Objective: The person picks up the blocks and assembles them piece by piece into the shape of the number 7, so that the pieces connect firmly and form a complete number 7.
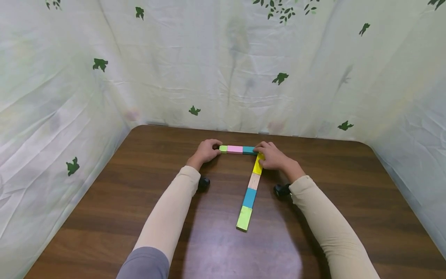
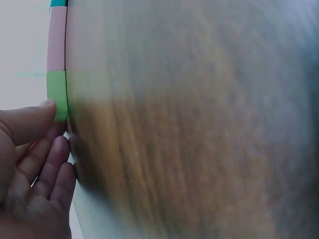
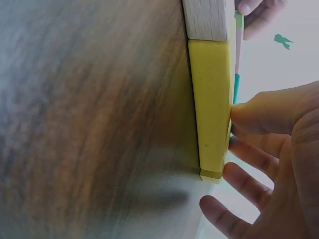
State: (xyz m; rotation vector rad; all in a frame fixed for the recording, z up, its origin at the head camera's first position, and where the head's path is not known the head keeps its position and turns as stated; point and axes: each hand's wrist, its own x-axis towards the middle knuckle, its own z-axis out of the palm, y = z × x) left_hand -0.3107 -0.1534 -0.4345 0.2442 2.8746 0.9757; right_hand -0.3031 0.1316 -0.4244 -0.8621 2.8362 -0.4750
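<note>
A short row of flat blocks lies across the far part of the table: a light green block (image 1: 223, 149), a pink block (image 1: 235, 149) and a teal block (image 1: 248, 150). My left hand (image 1: 207, 150) pinches the green end, thumb and fingers visible around it in the left wrist view. At the other end my right hand (image 1: 275, 155) holds the teal block's end, its thumb beside the yellow block (image 1: 257, 164). From that corner a second line runs toward me: yellow, a pale wood block (image 1: 254, 181), a blue block (image 1: 249, 198) and a lime block (image 1: 244, 218).
The brown wooden table (image 1: 122, 201) has rounded far corners. A pale curtain (image 1: 209, 77) with green leaf shapes hangs behind and on both sides. Dark wrist cameras (image 1: 203, 183) sit under both forearms, close to the tabletop.
</note>
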